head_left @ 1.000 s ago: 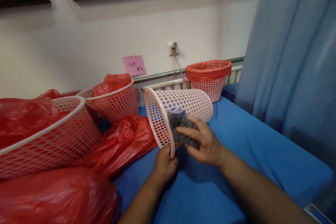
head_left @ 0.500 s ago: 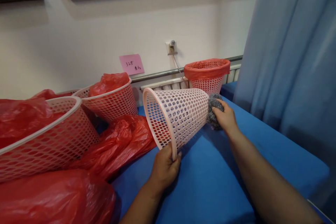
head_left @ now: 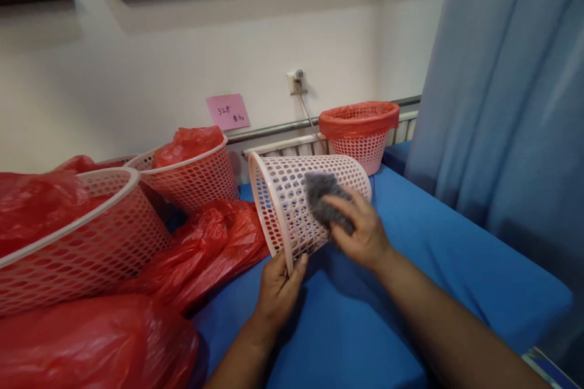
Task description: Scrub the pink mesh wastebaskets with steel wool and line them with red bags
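Observation:
A pale pink perforated plastic wastebasket lies on its side on the blue bed surface, its open mouth facing left. My left hand grips the near lower part of its rim, thumb outside. Bunched in my right hand is a grey cloth, pressed against the basket's side wall and slightly blurred. Just left of the mouth lies a crumpled red plastic bag.
Two larger baskets with red bags, a near one and a far one, stand at left. Another red bag lies in front. A red-lined basket stands behind, near the wall rail. A blue curtain hangs at right.
My right hand has moved the cloth left, from the basket's base end to the middle of its side. The basket has turned slightly, and my left hand still holds the rim.

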Available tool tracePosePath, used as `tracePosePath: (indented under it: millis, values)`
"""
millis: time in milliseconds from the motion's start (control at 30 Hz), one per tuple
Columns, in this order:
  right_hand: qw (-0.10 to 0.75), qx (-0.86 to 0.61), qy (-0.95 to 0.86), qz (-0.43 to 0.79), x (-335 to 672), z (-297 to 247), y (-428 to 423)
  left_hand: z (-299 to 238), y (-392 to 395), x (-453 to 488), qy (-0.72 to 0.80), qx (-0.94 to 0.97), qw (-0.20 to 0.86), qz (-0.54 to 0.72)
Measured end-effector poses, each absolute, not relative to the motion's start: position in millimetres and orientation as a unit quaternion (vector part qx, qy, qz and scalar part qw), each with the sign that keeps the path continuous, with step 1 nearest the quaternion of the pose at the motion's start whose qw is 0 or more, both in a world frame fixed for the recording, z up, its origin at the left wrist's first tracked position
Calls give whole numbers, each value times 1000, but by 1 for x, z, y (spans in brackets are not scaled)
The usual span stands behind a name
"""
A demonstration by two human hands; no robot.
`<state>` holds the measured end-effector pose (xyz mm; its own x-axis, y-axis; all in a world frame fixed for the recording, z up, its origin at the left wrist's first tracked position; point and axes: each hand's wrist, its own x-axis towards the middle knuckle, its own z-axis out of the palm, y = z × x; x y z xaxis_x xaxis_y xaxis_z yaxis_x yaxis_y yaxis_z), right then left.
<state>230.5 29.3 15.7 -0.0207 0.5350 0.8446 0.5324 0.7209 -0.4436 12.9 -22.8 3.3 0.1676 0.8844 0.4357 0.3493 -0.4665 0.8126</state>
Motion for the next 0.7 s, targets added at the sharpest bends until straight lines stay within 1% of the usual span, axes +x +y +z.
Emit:
tracePosePath:
  millis: [67,100,167,200,233,300,400,500,567,633,700]
  values:
    - [617,-514,-594,30,252,7,56,1,-21,12,433,722,277,464]
    - [617,-565,-545,55,262,3,67,0,-20,11,432,732,270,453]
    - [611,-615,-490,92,276,-1,82,-2,-19,12,428,754,252,430]
    - [610,-615,-492,92,278,-2,83,-3,-19,12,424,765,244,420]
    - [612,-598,-512,80,275,-1,80,-3,-19,13,422,772,237,412]
    - [613,-518,-595,36,261,4,65,-3,-18,14,426,775,230,408]
    - [578,-334,-745,-1,231,14,29,-2,-17,15,428,771,240,406]
    - [544,-207,-813,-5,211,23,3,1,-19,15,421,758,259,427]
    - [536,-168,-827,-10,206,25,-4,2,-23,14,426,723,265,474]
    - [532,-160,-831,-17,206,24,-2,4,-26,13,437,685,276,514]
    - [551,-220,-805,-20,212,20,8,5,-28,13,448,664,294,521]
